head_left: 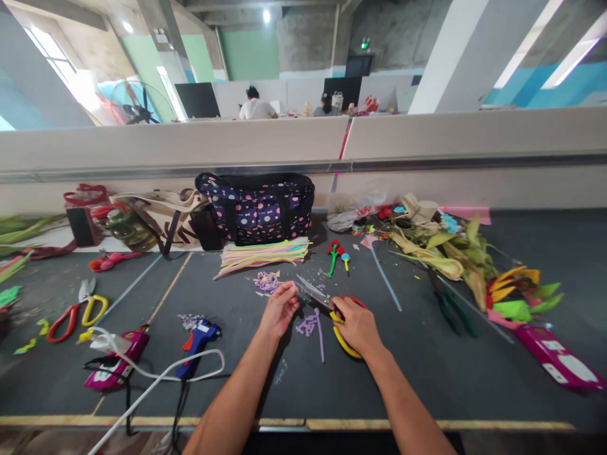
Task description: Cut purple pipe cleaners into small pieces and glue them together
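My right hand (359, 325) is wrapped round the yellow and red handles of a pair of scissors (313, 291). The blades point up and left, their tips close to my left hand (281, 309). Thumb and fingertips of that left hand are pinched together, and whatever they hold is too small to make out. Below the blades lie short cut purple pieces (307, 324) and one longer purple fuzzy stem (321, 341). A pile of purple and pale pieces (266, 282) sits just beyond my left hand. Behind it rests a bundle of pastel fuzzy stems (263, 256).
A patterned dark bag (258, 212) stands at the back. Left are a blue glue gun (199, 344), a white cable (156, 379) and more scissors (78, 309). On the right lie pliers (448, 303), dry husks (436, 253) and a magenta device (557, 357). Small fuzzy flowers (334, 256) lie ahead.
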The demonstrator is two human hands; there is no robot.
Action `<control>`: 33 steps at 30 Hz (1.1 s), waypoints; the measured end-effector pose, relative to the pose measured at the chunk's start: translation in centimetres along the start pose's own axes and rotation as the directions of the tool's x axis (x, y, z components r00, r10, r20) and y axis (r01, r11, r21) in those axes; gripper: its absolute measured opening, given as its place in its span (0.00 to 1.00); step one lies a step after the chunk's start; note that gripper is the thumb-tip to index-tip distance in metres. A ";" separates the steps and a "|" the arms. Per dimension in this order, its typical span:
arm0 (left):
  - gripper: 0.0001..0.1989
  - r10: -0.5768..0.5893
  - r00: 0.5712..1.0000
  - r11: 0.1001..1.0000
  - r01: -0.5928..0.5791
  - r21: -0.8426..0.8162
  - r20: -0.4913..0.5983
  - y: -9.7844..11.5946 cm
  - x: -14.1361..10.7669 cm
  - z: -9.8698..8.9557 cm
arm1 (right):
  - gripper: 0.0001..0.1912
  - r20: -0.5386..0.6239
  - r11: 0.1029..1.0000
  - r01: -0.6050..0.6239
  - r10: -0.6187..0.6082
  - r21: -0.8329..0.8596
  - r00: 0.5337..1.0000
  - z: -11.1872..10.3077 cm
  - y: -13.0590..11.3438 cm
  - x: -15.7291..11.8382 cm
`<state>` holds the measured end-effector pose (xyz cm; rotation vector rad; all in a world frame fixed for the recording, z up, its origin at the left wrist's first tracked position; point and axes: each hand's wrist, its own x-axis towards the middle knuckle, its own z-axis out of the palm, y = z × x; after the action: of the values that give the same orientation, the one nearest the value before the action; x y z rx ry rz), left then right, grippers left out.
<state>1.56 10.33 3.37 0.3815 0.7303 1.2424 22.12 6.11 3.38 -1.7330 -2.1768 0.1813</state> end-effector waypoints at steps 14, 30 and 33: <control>0.16 0.034 0.998 0.998 -0.030 0.060 -0.057 0.2 0.0 0.2 | 0.13 0.005 0.999 0.031 -0.031 -0.024 1.000 0.4 0.1 0.0; 0.16 0.086 0.994 0.989 -0.077 0.123 -0.068 0.0 0.0 0.0 | 0.13 0.021 1.000 0.025 -0.025 0.001 0.999 0.3 -0.2 0.0; 0.16 0.093 0.995 0.988 -0.086 0.132 -0.049 -0.1 0.1 -0.1 | 0.12 0.026 1.000 0.031 -0.031 -0.001 0.999 0.3 -0.3 0.0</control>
<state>1.59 10.35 3.19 0.4930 0.8511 1.2971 21.75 6.05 3.15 -1.7053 -2.2214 0.1962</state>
